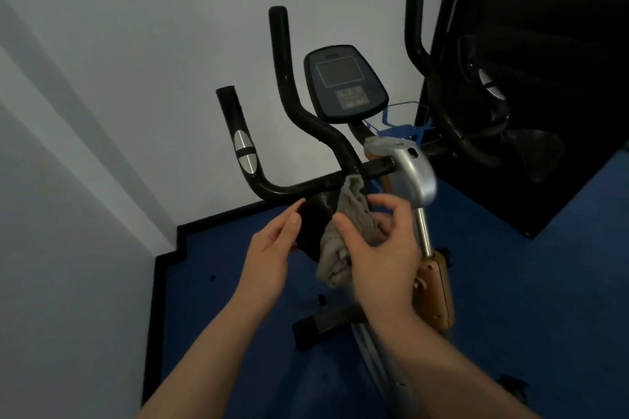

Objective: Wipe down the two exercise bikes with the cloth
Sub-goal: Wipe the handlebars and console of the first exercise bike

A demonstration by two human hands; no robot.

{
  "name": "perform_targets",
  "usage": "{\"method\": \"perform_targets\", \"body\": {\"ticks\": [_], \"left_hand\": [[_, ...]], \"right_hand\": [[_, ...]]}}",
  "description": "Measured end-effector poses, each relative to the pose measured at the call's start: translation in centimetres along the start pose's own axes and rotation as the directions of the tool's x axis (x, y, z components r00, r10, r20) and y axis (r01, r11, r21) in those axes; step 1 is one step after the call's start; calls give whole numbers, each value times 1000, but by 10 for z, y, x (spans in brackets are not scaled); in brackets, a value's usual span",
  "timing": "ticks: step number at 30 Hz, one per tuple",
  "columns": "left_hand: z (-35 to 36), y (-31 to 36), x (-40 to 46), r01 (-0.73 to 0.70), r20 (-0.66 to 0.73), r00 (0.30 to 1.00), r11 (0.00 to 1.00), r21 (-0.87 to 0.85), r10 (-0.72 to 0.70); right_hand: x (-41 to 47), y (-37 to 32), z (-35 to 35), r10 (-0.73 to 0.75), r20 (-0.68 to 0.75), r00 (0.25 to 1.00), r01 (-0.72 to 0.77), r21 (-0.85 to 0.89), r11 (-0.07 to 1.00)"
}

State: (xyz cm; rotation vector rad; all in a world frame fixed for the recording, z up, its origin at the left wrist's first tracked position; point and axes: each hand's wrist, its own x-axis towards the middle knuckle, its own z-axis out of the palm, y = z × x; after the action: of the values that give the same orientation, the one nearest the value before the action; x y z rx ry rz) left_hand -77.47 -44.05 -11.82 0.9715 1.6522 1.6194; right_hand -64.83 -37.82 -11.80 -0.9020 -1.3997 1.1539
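Your right hand (377, 248) grips the grey cloth (343, 238), fingers and thumb curled round its bunched middle, so that one end hangs below your palm and the other reaches up to the handlebar (282, 112) of the exercise bike (340, 160). Take that handlebar's centre clamp as your landmark: the cloth touches the black bar just at the clamp, where the tall inner grip bends down into the crossbar. Your left hand (272, 248) is open, fingers straight and close together, its fingertips against the edge of a rounded black part (315, 224) just below the clamp; you cannot tell from here what that part is.

Above the clamp stands the console (343, 82), dark screen tilted toward you. To the left of the clamp the outer grip rises with a silver pulse sensor (245, 153) on it. Right of the clamp, a silver housing (408, 170) tops a chrome post (423, 231), and this sits very near your right hand's knuckles. Behind it is a blue wire bottle cage (408, 126).

Further right of the clamp hangs a dark mirror or glass panel (544, 44) showing handlebars. Below the clamp lie the blue floor (510, 282), the bike's black foot bar (323, 323) and an orange frame panel (439, 292). The grey wall (102, 78) stands behind.
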Motion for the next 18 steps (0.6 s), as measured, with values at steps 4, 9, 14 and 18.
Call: {"method": "perform_targets", "body": {"ticks": [4, 9, 14, 18], "left_hand": [[-14, 1, 7, 8, 115, 993, 1000, 5, -9], [-23, 0, 13, 0, 228, 974, 1000, -21, 5], [-25, 0, 17, -25, 234, 972, 998, -59, 38], [-26, -2, 17, -67, 249, 965, 996, -63, 81]], "right_hand": [[-10, -4, 8, -138, 89, 986, 159, -301, 940], [-34, 2, 8, -187, 233, 954, 287, -545, 788], [-3, -12, 34, -150, 68, 986, 163, -532, 831], [-35, -9, 22, -108, 40, 993, 113, -519, 847]]}}
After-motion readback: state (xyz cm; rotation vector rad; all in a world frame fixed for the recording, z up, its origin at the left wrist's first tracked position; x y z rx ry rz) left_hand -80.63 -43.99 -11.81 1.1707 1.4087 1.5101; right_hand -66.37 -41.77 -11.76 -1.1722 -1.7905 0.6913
